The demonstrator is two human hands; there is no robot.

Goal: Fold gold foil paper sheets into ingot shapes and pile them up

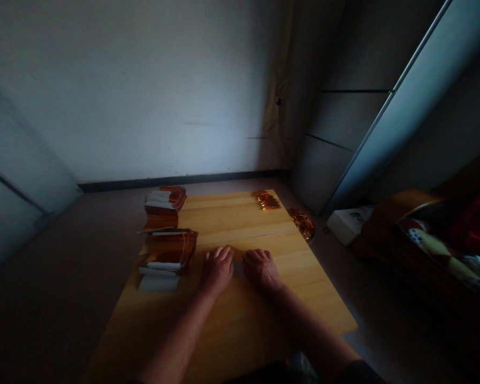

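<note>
My left hand (218, 270) and my right hand (263, 270) rest side by side near the middle of the wooden table (232, 210). Between them lies a small sheet of foil paper (237, 253), orange-gold at its far edge and greyish nearer me. The fingers of both hands are curled over its two ends, hiding much of it. To the left of my left hand sits a stack of copper-coloured foil paper (168, 245) with pale undersides. Farther back at the left is another stack of foil paper (160, 199).
Folded shiny foil pieces (267, 200) lie in rows at the table's far right corner. On the floor beyond the right edge is a heap of foil pieces (302, 224). A white box (346, 224) and a wooden seat (408, 200) with cloths stand to the right.
</note>
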